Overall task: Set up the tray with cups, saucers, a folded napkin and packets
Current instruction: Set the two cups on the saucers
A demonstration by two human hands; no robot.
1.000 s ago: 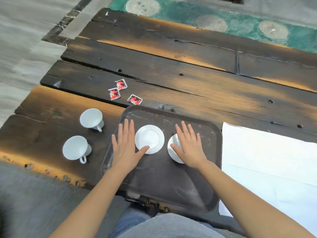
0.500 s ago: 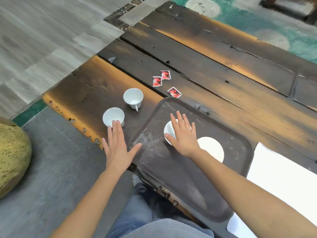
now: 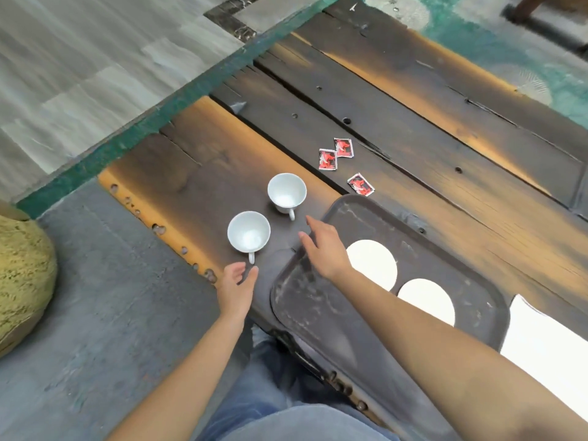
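A dark tray (image 3: 318,307) lies on the wooden table with two white saucers (image 3: 374,264) (image 3: 428,300) on it. Two white cups stand on the table left of the tray: the near cup (image 3: 248,231) and the far cup (image 3: 287,190). My left hand (image 3: 237,286) is open just below the near cup's handle, holding nothing. My right hand (image 3: 323,246) reaches over the tray's left rim toward the cups, fingers apart and empty. Three red packets (image 3: 340,157) lie beyond the tray. A white napkin (image 3: 547,351) lies right of the tray.
The table's near-left edge (image 3: 165,230) runs close to the cups, with grey floor below. A yellow-green cushion (image 3: 22,275) sits at the far left. A green patterned rug (image 3: 509,68) lies beyond the table. My legs in jeans (image 3: 286,409) are below.
My right hand has left the saucer and moved left past the tray's rim toward the cups. My left hand has shifted to just below the near cup's handle. The view has swung left.
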